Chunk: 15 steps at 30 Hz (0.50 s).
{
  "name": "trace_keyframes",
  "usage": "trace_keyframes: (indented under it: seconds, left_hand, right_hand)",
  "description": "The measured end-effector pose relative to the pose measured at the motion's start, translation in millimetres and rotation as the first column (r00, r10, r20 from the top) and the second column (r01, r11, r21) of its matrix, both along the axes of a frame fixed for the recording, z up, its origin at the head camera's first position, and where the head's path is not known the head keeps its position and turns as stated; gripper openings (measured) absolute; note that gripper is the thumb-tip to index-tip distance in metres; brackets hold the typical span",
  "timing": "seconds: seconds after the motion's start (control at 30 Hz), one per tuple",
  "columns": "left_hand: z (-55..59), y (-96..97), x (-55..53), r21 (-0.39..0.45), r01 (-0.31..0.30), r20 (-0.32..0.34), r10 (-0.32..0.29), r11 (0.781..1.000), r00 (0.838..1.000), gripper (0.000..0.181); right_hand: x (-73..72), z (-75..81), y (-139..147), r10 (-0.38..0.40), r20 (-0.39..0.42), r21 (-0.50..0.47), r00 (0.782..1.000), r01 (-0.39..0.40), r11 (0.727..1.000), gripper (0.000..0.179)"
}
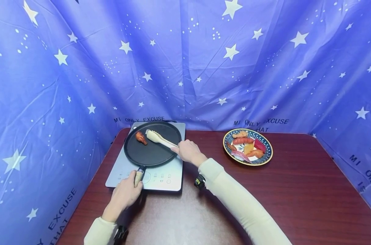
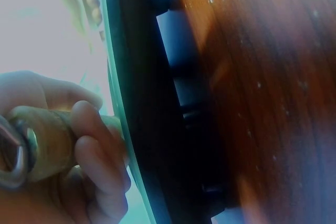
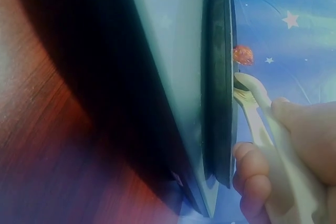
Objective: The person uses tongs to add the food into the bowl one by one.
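Observation:
My left hand (image 1: 128, 190) grips the light-coloured handle (image 2: 52, 140) of a round black pan (image 1: 154, 154). The pan sits on a silver induction cooktop (image 1: 173, 177). My right hand (image 1: 189, 152) holds cream-coloured tongs (image 1: 161, 139), their tips over the pan's middle. A browned chicken drumstick (image 1: 140, 137) lies in the pan, just left of the tong tips. In the right wrist view the drumstick (image 3: 243, 55) shows past the pan's rim, apart from the tongs (image 3: 257, 116).
To the right on the dark red wooden table (image 1: 295, 183) stands a patterned plate (image 1: 269, 154) with several food pieces, among them a sausage (image 1: 243, 140). A blue star-printed curtain (image 1: 185, 68) hangs behind and at both sides of the table.

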<state>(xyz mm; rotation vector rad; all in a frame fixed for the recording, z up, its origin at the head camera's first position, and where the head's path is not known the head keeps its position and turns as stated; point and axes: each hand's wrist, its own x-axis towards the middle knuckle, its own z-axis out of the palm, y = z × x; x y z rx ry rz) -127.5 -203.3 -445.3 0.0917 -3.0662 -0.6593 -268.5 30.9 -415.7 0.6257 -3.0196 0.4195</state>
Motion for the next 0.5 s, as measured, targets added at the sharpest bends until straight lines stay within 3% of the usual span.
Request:
trace_keyframes:
  seconds: [0.5]
  left_hand:
    - [-3.3, -0.6, -1.6, -0.006, -0.009, -0.006, 0.009, 1.000, 1.000, 0.046]
  right_hand:
    - [-4.6, 4.0, -12, -0.015, 0.029, 0.013, 0.999, 0.015, 1.000, 0.048]
